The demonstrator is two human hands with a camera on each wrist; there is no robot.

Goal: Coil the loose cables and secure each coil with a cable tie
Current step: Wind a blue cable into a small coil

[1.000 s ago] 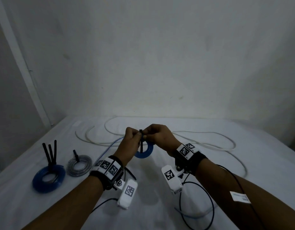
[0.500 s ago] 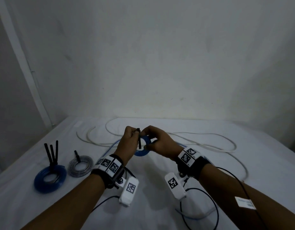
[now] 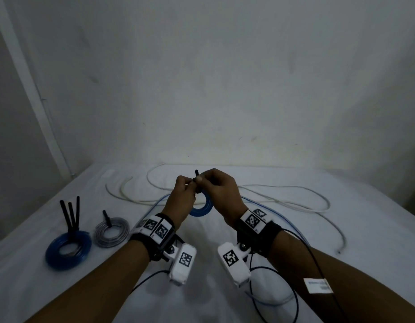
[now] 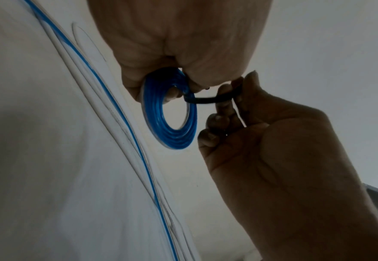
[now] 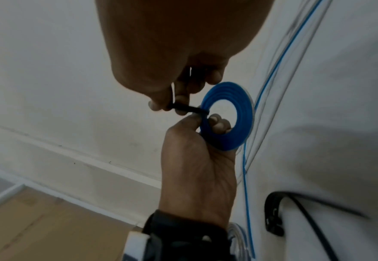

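- Blue coil (image 3: pixel 203 207) is held above the table's (image 3: pixel 295 183) middle, its flat face side-on to the head view.
- Black cable tie (image 3: pixel 197 180) crosses its top rim, long axis upright, tip up.
- Left hand (image 3: pixel 181 201) pinches the coil.
- Right hand (image 3: pixel 221 194) pinches the tie.

Head camera looks down from above at table (image 3: pixel 62 299); both wrist cameras look up close, sharing blue coil (image 4: pixel 170 113).

The right hand (image 5: pixel 174 58) pinched a black plastic cable tie (image 5: pixel 187 109) looped round a flat blue coiled cable (image 5: pixel 227 116) — the left hand (image 5: pixel 197 159) gripped that coil, 2 fingertips (image 5: pixel 220 123) showing through its centre.
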